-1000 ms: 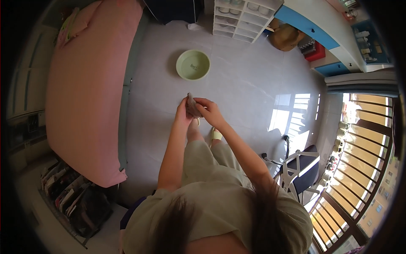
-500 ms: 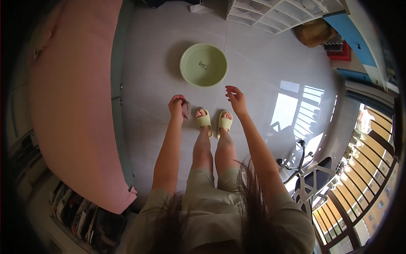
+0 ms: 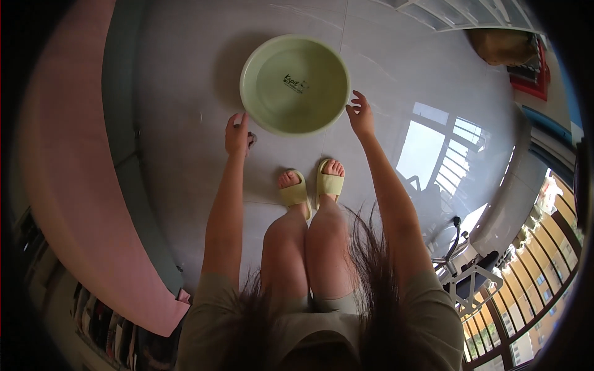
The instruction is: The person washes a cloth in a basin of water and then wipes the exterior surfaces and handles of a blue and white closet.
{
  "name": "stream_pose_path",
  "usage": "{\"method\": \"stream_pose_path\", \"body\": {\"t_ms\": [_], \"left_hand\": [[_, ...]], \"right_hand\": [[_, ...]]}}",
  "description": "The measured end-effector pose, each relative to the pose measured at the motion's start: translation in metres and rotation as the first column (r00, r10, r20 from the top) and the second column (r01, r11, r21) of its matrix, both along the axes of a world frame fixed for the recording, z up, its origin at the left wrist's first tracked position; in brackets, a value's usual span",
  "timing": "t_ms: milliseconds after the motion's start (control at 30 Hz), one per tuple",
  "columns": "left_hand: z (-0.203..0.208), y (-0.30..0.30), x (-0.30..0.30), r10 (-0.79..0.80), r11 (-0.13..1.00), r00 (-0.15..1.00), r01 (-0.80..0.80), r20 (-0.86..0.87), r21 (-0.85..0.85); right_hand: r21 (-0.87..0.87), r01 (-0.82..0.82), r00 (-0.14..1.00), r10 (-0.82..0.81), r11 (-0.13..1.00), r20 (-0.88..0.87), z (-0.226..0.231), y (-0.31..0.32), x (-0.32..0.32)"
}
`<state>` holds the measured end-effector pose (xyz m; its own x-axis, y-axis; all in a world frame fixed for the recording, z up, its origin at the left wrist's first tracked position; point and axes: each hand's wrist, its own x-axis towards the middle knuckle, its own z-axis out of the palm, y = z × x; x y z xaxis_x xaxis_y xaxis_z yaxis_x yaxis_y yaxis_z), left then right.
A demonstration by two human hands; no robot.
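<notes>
A round light-green basin with a small dark print on its bottom stands on the grey tiled floor ahead of my feet. At its near left rim, my left hand holds a small crumpled greyish-pink cloth, mostly hidden by the palm. By the right rim, my right hand is open with its fingers apart, holding nothing. Whether either hand touches the rim I cannot tell.
My feet in light-green slippers stand close before the basin. A bed with a pink cover runs along the left. White drawers stand at the far right, and a wheeled chair is near the barred window.
I have bent lower, so the basin and floor look larger. Both hands have moved forward to the two sides of the basin, the left one still holding the cloth.
</notes>
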<state>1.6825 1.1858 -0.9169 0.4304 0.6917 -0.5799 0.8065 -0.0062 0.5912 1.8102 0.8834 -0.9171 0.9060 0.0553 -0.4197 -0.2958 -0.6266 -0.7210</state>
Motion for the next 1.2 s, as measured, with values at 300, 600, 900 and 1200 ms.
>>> {"method": "stream_pose_path", "body": {"t_ms": [300,600,900,1200], "left_hand": [[-0.048,0.001,0.035,-0.002,0.951,0.998,0.021,0.063,-0.308],[-0.034,0.011,0.018,0.009,0.901,0.991,0.05,0.136,-0.43],[0.14,-0.012,0.021,-0.041,0.866,0.992,0.094,0.118,-0.49],[0.365,-0.056,0.017,-0.247,0.825,0.949,0.311,0.195,-0.471]], "right_hand": [[-0.017,-0.091,0.994,0.092,0.996,0.06,-0.074,-0.009,0.045],[0.037,-0.054,0.999,0.054,0.998,-0.001,-0.045,-0.021,0.031],[0.238,0.05,0.998,-0.042,0.97,-0.037,0.087,-0.059,0.0],[0.266,0.096,0.994,-0.108,0.959,0.029,0.333,-0.117,-0.035]]}}
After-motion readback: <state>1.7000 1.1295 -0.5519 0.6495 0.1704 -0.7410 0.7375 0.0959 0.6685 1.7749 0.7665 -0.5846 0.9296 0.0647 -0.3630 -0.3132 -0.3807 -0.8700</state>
